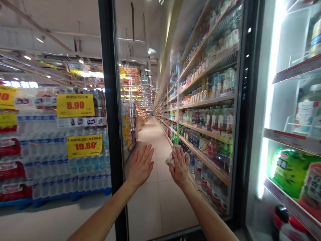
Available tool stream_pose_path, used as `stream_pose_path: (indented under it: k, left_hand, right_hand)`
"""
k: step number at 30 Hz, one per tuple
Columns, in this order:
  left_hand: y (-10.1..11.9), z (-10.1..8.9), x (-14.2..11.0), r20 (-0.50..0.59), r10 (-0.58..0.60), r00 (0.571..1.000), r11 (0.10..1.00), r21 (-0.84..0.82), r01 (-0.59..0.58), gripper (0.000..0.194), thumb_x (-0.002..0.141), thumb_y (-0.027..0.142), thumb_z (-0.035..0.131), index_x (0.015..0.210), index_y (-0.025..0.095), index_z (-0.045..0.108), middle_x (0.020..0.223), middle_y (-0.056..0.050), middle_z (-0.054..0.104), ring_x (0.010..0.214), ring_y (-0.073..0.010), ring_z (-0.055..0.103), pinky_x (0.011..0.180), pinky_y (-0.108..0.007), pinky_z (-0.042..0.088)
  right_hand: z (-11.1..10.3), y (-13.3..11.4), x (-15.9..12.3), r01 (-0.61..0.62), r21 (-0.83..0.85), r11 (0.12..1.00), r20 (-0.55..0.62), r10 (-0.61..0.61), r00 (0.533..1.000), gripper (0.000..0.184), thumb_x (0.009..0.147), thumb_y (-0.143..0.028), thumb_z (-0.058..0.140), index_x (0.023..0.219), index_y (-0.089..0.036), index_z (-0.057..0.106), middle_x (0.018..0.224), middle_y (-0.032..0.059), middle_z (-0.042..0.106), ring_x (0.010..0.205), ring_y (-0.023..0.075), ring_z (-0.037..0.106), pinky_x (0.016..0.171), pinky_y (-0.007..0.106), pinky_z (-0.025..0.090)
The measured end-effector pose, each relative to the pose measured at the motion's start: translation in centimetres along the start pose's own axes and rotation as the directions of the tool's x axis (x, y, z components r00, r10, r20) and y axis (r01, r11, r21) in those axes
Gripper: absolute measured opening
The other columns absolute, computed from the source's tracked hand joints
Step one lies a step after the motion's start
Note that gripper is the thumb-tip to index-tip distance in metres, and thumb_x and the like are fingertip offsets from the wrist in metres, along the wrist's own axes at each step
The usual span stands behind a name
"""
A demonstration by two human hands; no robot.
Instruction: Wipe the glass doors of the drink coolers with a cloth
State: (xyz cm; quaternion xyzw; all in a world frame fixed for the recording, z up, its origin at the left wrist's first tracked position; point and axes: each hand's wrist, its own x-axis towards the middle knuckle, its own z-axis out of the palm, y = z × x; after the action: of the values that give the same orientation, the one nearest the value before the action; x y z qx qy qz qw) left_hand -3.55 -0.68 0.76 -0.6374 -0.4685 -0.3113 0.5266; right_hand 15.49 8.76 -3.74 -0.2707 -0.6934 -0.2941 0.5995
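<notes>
- Bright lights (81,61) shine under a high ceiling (62,16), and the floor (75,222) is pale.
- Near the middle is a big glass door (157,134) with a dark frame (108,93).
- On the left side, the left hand (141,164) is flat and wide open in front of the glass. It holds nothing. I cannot tell if it touches the glass.
- To its right, the right hand (180,165) has a crumpled, pale cloth (170,160) under its nearly straight fingers, up by the glass.
- Shelves full of drinks (208,124) show in the glass, to the right of the cloth.
- Far on the left, clear bottles (42,170) sit in rows on a blue base (40,202), with yellow signs (75,105) above and in front.
- Near on the right, a lit fridge (288,36) holds a green pack (286,174) beside a pink pack (312,187).
</notes>
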Motion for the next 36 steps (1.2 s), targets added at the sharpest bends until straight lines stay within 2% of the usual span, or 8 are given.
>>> stream_pose_path:
  k: [3, 8, 13, 15, 21, 25, 29, 36]
  left_hand:
    - [0.0, -0.4, -1.3, 0.026, 0.013, 1.0, 1.0, -0.01, -0.012, 0.052, 0.085, 0.023, 0.043, 0.135, 0.016, 0.033, 0.136, -0.008, 0.042, 0.132, -0.0209, 0.027, 0.11, -0.041, 0.016]
    - [0.5, -0.5, -3.9, 0.044, 0.016, 0.999, 1.0, -0.011, -0.015, 0.051, 0.085, 0.022, 0.044, 0.135, 0.015, 0.034, 0.135, -0.008, 0.043, 0.133, -0.0206, 0.025, 0.11, -0.04, 0.017]
    - [0.6, -0.6, -4.4, 0.074, 0.012, 0.997, 1.0, 0.019, -0.014, 0.058, 0.084, 0.021, 0.044, 0.139, 0.015, 0.024, 0.137, -0.01, 0.04, 0.133, -0.0227, 0.024, 0.109, -0.044, 0.02]
    - [0.3, -0.8, -4.8, 0.089, 0.031, 0.996, 0.999, 0.019, -0.033, 0.061, 0.084, 0.02, 0.044, 0.14, 0.015, 0.019, 0.138, -0.01, 0.039, 0.133, -0.0226, 0.026, 0.108, -0.043, 0.023]
    - [-0.1, -2.1, -7.3, 0.161, 0.01, 0.987, 1.0, 0.025, -0.014, 0.067, 0.083, 0.018, 0.044, 0.141, 0.013, 0.011, 0.14, -0.012, 0.036, 0.133, -0.0239, 0.026, 0.103, -0.043, 0.032]
    - [0.3, -3.6, -9.1, 0.169, -0.039, 0.985, 0.999, -0.002, 0.04, 0.068, 0.082, 0.018, 0.045, 0.141, 0.011, 0.011, 0.14, -0.016, 0.035, 0.134, -0.0252, 0.024, 0.102, -0.045, 0.035]
    - [-0.7, -5.5, -10.9, 0.166, -0.02, 0.986, 1.0, -0.012, 0.022, 0.067, 0.082, 0.017, 0.046, 0.14, 0.013, 0.014, 0.14, -0.016, 0.035, 0.133, -0.0253, 0.025, 0.103, -0.045, 0.034]
    - [-1.8, -6.8, -12.9, 0.182, -0.115, 0.977, 0.993, 0.025, 0.112, 0.067, 0.082, 0.016, 0.046, 0.14, 0.014, 0.014, 0.142, -0.016, 0.03, 0.133, -0.0265, 0.024, 0.102, -0.049, 0.033]
  right_hand:
    - [-0.3, 2.1, -0.2, -0.112, -0.03, 0.993, -0.122, 0.107, 0.987, 0.052, 0.086, -0.03, 0.042, 0.136, -0.018, 0.03, 0.137, 0.0154, 0.041, 0.133, 0.025, 0.027, 0.105, 0.051, 0.023]
    - [-0.2, 3.3, 0.6, -0.506, 0.022, 0.862, -0.367, 0.478, 0.798, 0.052, 0.089, -0.03, 0.037, 0.137, -0.014, 0.027, 0.14, 0.0205, 0.034, 0.133, 0.0272, 0.026, 0.102, 0.056, 0.025]
    - [0.7, -2.6, -1.0, -0.028, 0.038, 0.999, -0.035, 0.029, 0.999, 0.054, 0.085, -0.029, 0.045, 0.136, -0.018, 0.03, 0.137, 0.0147, 0.041, 0.135, 0.0247, 0.024, 0.107, 0.051, 0.019]
    - [0.7, -2.5, -0.9, 0.057, 0.034, 0.998, -0.006, -0.057, 0.998, 0.053, 0.085, -0.029, 0.045, 0.135, -0.019, 0.031, 0.135, 0.0134, 0.044, 0.134, 0.0236, 0.025, 0.107, 0.05, 0.019]
    - [1.0, -0.6, 3.7, -0.302, 0.005, 0.953, -0.299, 0.289, 0.909, 0.052, 0.087, -0.03, 0.04, 0.136, -0.013, 0.03, 0.138, 0.0186, 0.037, 0.134, 0.0251, 0.025, 0.105, 0.052, 0.021]
    - [1.7, -5.6, 1.3, 0.155, 0.078, 0.985, -0.01, -0.155, 0.988, 0.047, 0.084, -0.031, 0.045, 0.128, -0.017, 0.042, 0.136, 0.0117, 0.043, 0.135, 0.0227, 0.022, 0.109, 0.048, 0.015]
    - [2.1, -9.2, -2.0, 0.493, 0.185, 0.85, 0.144, -0.519, 0.842, 0.039, 0.083, -0.033, 0.044, 0.12, -0.022, 0.051, 0.138, 0.0022, 0.042, 0.136, 0.0198, 0.021, 0.112, 0.045, 0.004]
    - [3.0, -11.5, 1.8, 0.172, 0.118, 0.978, 0.076, -0.182, 0.98, 0.046, 0.085, -0.033, 0.043, 0.129, -0.018, 0.042, 0.139, 0.0095, 0.041, 0.136, 0.0223, 0.02, 0.109, 0.049, 0.009]
